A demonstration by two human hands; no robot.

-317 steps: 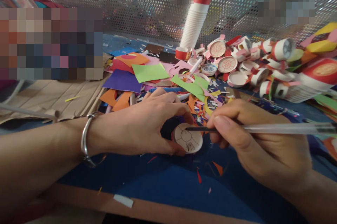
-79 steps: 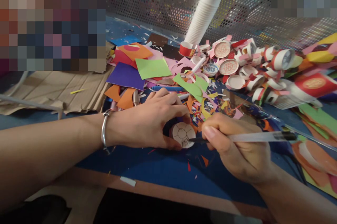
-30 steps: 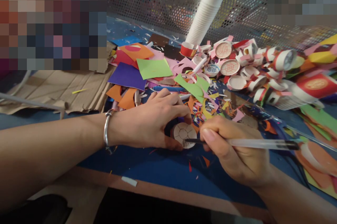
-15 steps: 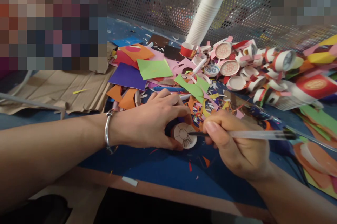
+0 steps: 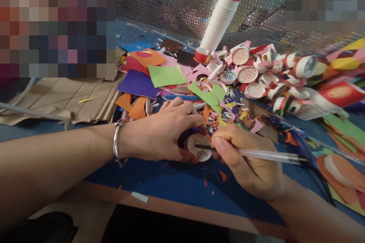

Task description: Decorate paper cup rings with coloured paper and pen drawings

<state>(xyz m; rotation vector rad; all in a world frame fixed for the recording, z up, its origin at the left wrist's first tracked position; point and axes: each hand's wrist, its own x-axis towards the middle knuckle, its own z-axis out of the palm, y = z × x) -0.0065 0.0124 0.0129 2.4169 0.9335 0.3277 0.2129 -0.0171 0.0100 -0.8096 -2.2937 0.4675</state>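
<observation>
Both hands meet low on the blue bench (image 5: 176, 188). The left hand (image 5: 159, 134) curls closed around a small cup base (image 5: 203, 152), holding it on its side. The right hand (image 5: 251, 159) pinches a pen (image 5: 270, 155), its tip touching the base's drawn face. Beyond lie paper scraps (image 5: 165, 75), then cut bases (image 5: 247, 74), and a leaning cup stack (image 5: 221, 16) against the mesh (image 5: 159, 3).

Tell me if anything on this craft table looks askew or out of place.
The tall stack of paper cups leans sharply to the right instead of standing upright. Cut paper scraps lie strewn over the blue mat.
</observation>
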